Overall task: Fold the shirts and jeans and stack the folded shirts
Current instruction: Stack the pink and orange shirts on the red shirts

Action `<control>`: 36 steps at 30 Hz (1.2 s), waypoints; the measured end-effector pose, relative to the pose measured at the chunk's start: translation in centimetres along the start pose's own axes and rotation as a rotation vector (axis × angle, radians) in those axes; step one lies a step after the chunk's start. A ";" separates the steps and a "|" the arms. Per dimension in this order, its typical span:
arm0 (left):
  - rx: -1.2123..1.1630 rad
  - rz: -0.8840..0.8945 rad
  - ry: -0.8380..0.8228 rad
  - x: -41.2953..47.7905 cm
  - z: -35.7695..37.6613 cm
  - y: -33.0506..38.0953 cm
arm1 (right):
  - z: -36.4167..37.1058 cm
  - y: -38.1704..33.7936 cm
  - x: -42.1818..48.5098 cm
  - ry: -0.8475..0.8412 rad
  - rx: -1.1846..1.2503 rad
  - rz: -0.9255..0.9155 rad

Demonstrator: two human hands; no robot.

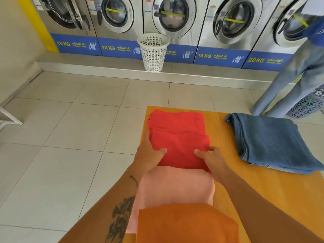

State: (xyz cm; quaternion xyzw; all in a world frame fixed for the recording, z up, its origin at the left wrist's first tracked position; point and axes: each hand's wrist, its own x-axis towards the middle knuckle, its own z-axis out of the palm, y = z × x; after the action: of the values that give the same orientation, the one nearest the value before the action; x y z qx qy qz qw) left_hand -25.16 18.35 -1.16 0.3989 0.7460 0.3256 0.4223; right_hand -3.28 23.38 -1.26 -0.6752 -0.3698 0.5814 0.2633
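Observation:
A red shirt (pixel 178 132) lies partly folded at the far left of the wooden table (pixel 263 186). My left hand (pixel 149 155) grips its near left edge, thumb on top. My right hand (pixel 212 162) grips its near right edge the same way. A folded pink shirt (pixel 175 186) lies just nearer to me, its far edge under the red one. A folded orange shirt (pixel 185 223) overlaps the pink one at the bottom of the view. Folded blue jeans (pixel 273 142) rest on the table's right side.
A row of front-loading washing machines (pixel 168 16) lines the far wall on a raised step. A white perforated basket (pixel 153 51) stands on that step. A person in light jeans (pixel 287 88) stands at the right beside a patterned basket (pixel 310 104). Tiled floor lies left of the table.

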 end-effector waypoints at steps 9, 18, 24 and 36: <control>0.105 -0.094 0.207 2.0 1.4 -0.9 | 2.1 -2.0 -1.6 0.013 -0.341 -0.429; 0.015 -0.015 0.107 3.7 0.4 -2.3 | 1.0 -4.4 -3.1 -0.206 -0.151 -0.635; -0.286 -0.078 -0.095 4.5 -1.1 -2.9 | -0.3 -5.4 -3.7 -0.363 -0.128 -0.623; -0.593 0.156 -0.204 4.8 -3.7 -2.3 | 0.0 -11.0 -4.8 -0.560 -0.060 -0.739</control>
State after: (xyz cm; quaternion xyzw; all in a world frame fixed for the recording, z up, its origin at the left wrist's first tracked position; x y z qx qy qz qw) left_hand -30.74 20.93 -3.26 0.3448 0.5397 0.5186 0.5665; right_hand -5.67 25.97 10.27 -0.3226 -0.6593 0.5973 0.3232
